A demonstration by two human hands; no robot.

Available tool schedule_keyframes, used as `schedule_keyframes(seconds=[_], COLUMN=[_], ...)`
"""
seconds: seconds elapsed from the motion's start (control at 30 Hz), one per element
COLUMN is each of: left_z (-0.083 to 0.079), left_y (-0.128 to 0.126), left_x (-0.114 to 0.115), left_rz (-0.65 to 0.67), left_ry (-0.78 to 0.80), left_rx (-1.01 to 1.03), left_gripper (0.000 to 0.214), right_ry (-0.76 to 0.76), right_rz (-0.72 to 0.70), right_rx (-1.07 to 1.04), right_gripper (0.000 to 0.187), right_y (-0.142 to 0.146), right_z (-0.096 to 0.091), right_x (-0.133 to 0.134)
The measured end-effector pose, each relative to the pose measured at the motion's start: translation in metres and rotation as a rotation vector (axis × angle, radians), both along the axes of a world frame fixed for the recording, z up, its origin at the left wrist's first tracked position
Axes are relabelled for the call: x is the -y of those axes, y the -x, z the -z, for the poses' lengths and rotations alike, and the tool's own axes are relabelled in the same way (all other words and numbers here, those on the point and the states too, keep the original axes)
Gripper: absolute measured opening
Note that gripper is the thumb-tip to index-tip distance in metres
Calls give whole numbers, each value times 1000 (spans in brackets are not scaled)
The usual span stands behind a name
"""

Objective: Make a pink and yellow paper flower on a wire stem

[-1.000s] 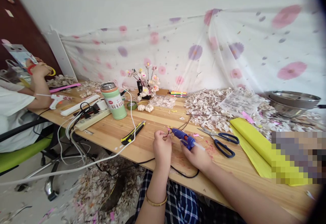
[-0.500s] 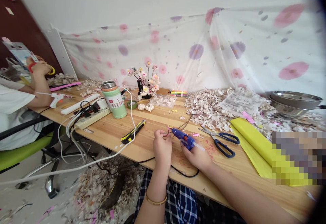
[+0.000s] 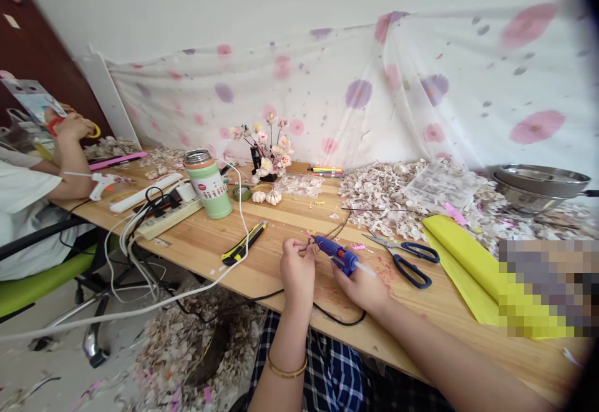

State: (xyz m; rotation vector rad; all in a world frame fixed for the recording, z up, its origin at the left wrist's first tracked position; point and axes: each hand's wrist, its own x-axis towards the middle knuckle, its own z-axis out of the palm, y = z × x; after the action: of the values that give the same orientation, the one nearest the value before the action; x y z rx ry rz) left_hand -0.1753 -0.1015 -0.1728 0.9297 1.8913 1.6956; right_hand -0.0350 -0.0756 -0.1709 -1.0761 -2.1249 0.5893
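My right hand [image 3: 362, 284] is closed around a blue hot glue gun [image 3: 334, 253]; a clear glue stick [image 3: 365, 268] sticks out of its back. The gun's nozzle points left, toward the fingertips of my left hand [image 3: 298, 268]. Those fingers are pinched on a thin stem with a small pink and yellow tip [image 3: 309, 235]; much of it is hidden by the fingers. Whether the nozzle touches it I cannot tell. Right of the gun lie scissors [image 3: 409, 259] with dark handles, half spread. A yellow and black box cutter [image 3: 244, 243] rests to the left.
A green thermos [image 3: 209, 188] stands by a power strip [image 3: 171, 217], with a white cable [image 3: 187, 293] crossing in front. Behind are a flower arrangement [image 3: 269, 153], garlic bulbs [image 3: 267, 197] and a heap of pale flakes [image 3: 374, 190]. Yellow paper [image 3: 461, 262] lies right. Another person [image 3: 32, 181] sits left.
The view has shifted very slightly. Both hands, the glue gun and the pinched stem keep practically the same place.
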Motion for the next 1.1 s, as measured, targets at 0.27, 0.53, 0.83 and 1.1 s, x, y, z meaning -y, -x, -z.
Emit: schedule_keyframes(seconds=[0.27,0.53,0.83,1.1], left_z=[0,1,-2,-1], left_y=[0,0,0,0], left_x=[0,-1,1,1], left_rz=[-3,-10,-7,-12], left_ry=[5,11,14,0], left_rx=[11,1,-4,-5], left_gripper=[21,21,21,21], right_ry=[0,16,23,15], right_rz=[-6,4,7,16], right_rx=[23,30,30,31], right_gripper=[14,13,18,13], right_y=[0,-1,-1,-2], right_z=[1,0,-2,0], right_x=[0,1,1,1])
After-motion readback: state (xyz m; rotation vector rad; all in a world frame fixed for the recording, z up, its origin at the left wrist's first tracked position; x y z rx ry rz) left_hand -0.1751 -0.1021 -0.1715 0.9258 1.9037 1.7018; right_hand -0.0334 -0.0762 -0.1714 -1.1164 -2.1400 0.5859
